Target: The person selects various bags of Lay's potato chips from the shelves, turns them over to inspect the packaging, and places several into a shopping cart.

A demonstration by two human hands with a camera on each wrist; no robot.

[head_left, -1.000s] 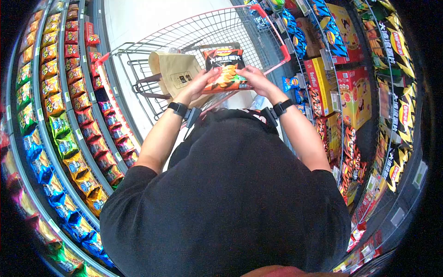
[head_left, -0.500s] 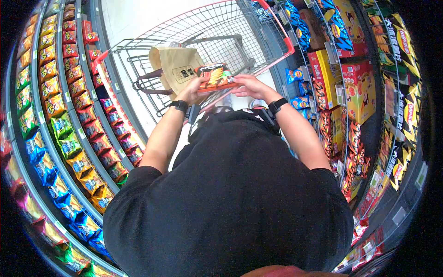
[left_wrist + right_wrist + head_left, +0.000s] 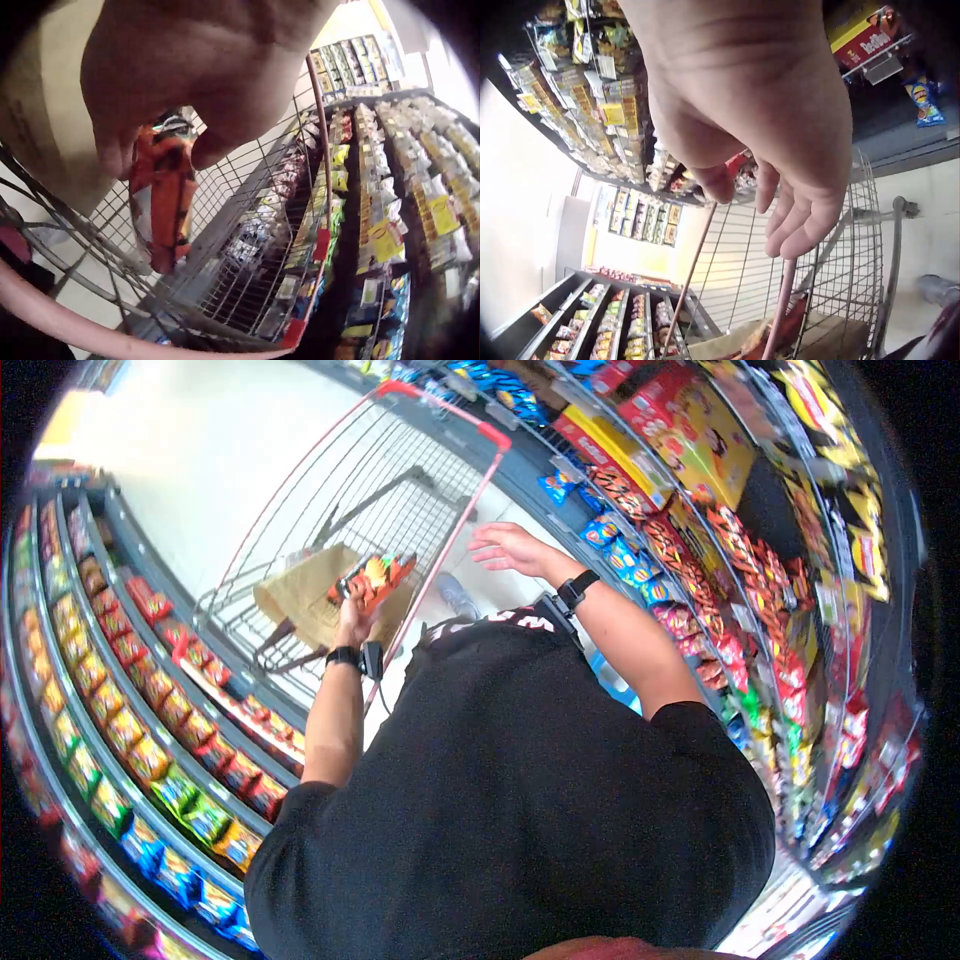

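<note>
Orange and crinkled, the snack bag [image 3: 374, 577] sits pinched in the left hand [image 3: 352, 622], fingers and thumb curled on it, held inside the wire cart [image 3: 350, 490] just above a brown paper bag [image 3: 296, 598]. Over the cart's red rim, the right hand [image 3: 507, 547] hangs with fingers loose, holding nothing. Packed snack shelves [image 3: 120, 710] line both sides beyond.

Supermarket snack aisle: stocked shelves [image 3: 130, 710] both sides, wire trolley [image 3: 380, 480].
</note>
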